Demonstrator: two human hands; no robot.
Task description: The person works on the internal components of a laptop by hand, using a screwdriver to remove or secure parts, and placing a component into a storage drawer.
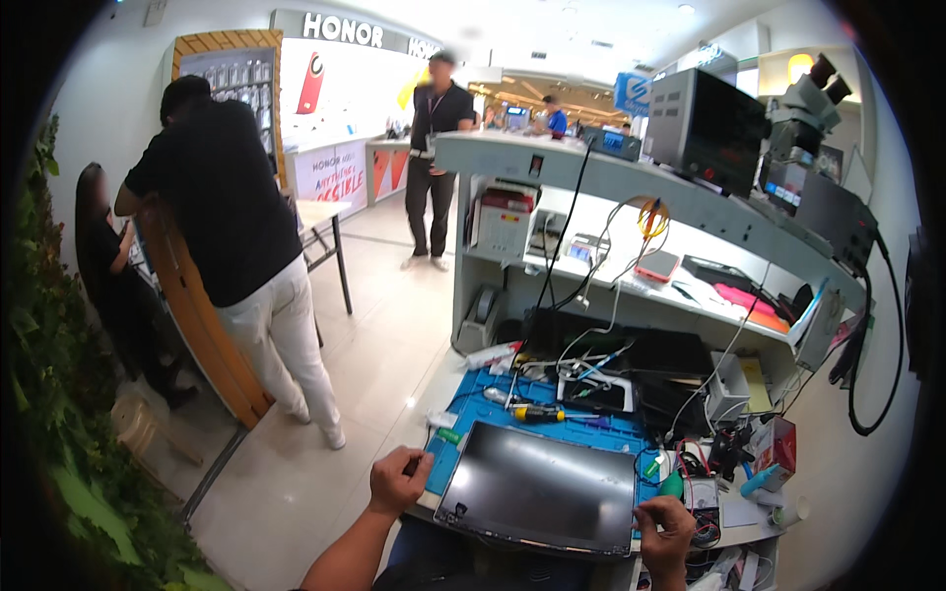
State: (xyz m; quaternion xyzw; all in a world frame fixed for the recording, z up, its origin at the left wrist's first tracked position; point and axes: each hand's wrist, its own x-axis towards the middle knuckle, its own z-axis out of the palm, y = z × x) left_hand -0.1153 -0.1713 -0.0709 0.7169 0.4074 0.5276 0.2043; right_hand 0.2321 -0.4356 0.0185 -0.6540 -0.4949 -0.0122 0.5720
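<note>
A dark laptop-type display panel lies tilted in front of me, partly over a blue work mat. My left hand is closed just beyond its left edge, fingers curled and thumb side toward the panel. At the lower right edge is my right hand, fingers bent together with the tips at the panel's border. What either hand pinches, if anything, is too small to tell. Beyond the panel, a yellow-and-black screwdriver rests on the mat. A small green object sits near the panel's upper left corner.
Several tools and cables crowd the mat behind the panel, with an opened device frame among them. To the right are a multimeter and a red box. A raised shelf carries a microscope. People stand at the left and back.
</note>
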